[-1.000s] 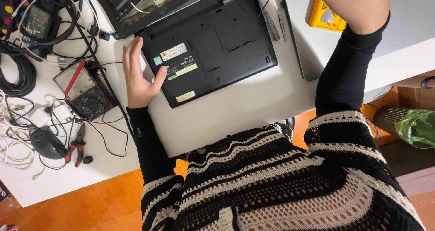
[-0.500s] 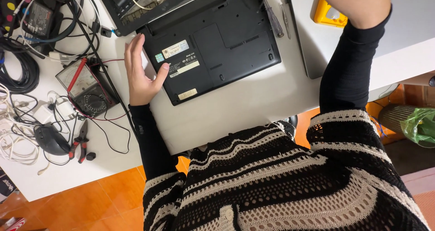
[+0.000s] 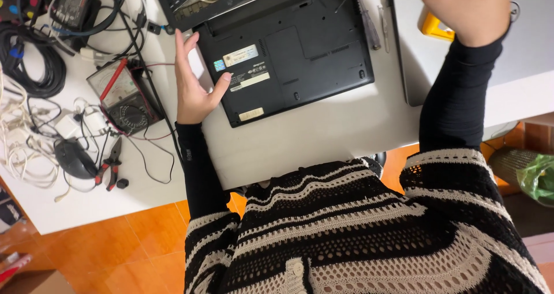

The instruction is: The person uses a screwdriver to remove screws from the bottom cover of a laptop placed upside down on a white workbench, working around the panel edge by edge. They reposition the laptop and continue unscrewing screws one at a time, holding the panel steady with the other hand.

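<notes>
A black laptop (image 3: 300, 57) lies upside down on the white table (image 3: 323, 132), its base with several labels facing up. My left hand (image 3: 193, 89) holds its left edge: the fingers run along the side and the thumb presses on the base. My right hand (image 3: 464, 8) is raised at the top right, above a yellow object (image 3: 433, 27). Its fingers are cut off by the frame's edge, so I cannot tell what it holds. A thin screwdriver (image 3: 369, 25) lies by the laptop's right edge.
Left of the laptop are an analogue multimeter (image 3: 121, 98) with red and black leads, red-handled pliers (image 3: 109, 164), a dark mouse (image 3: 75, 158), coiled black cables (image 3: 34, 63) and white cables (image 3: 23, 144). A grey slab (image 3: 519, 46) lies at the right. A basket with a green bag (image 3: 536, 175) stands on the orange floor.
Both hands keep their places; my left thumb stays on the laptop's base. The view has shifted only slightly.
</notes>
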